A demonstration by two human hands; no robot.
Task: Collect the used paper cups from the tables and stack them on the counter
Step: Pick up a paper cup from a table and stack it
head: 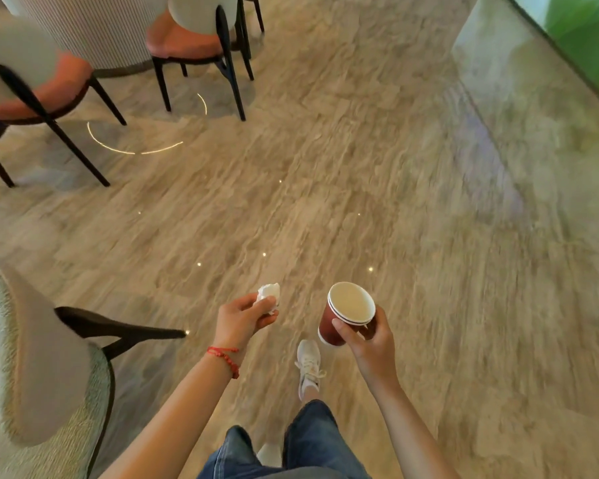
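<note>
At the far left we see a pale green upholstered chair, cut off by the frame edge so that only its back, part of the seat and one dark leg show. Above it stand two chairs with orange seats, their tops cropped; the left one is blurred. Behind them rises a pale ribbed round base, and we cannot tell what it carries, since its top lies out of view.

Moving right, our left hand is curled closed around a crumpled white tissue, which pokes out above the fingers. A red string bracelet circles that wrist. Below, we make out blue jeans and a white sneaker stepping forward; the other shoe is mostly hidden by the jeans.

Our right hand wraps around the stacked paper cups, dark red outside and pale inside, held tilted in the air above the floor. Two rims show nested at the mouth; whether more cups sit inside we cannot tell.

The floor is beige with a wood-like grain, smeared by motion blur and dotted with small bright light reflections. At the far right a paler band runs diagonally, and a green area fills the upper corner, too blurred to identify.
</note>
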